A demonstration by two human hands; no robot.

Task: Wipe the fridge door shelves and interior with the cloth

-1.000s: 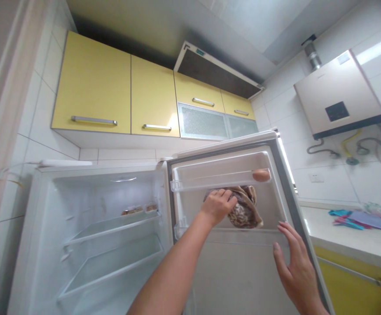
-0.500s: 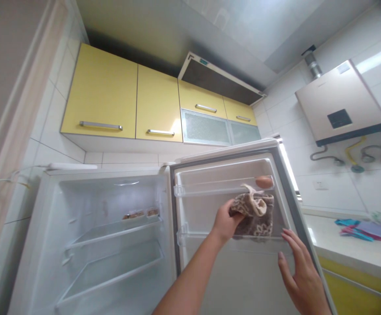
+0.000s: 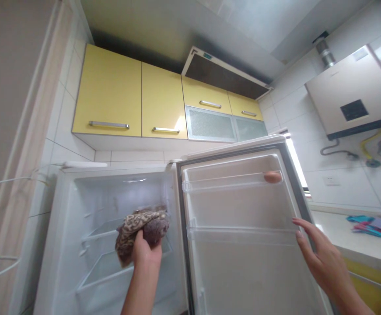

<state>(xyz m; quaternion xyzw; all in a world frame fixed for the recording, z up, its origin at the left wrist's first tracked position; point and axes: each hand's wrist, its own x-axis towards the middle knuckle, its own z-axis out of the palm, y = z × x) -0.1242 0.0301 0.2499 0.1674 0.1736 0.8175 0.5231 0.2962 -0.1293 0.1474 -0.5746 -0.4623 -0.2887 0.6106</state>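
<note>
My left hand grips a brown patterned cloth and holds it up inside the open fridge, in front of its clear shelves. My right hand has its fingers spread and rests against the right edge of the open fridge door. A single egg lies at the right end of the door's upper rack. The door's lower rack holds nothing I can see.
Yellow wall cabinets and a range hood hang above the fridge. A water heater with pipes is mounted on the tiled wall at right. Coloured cloths lie on the white counter beyond the door.
My left hand carried the cloth from the door's lower rack leftwards into the fridge interior. My right hand stayed at the door's edge. The view shifted slightly left.
</note>
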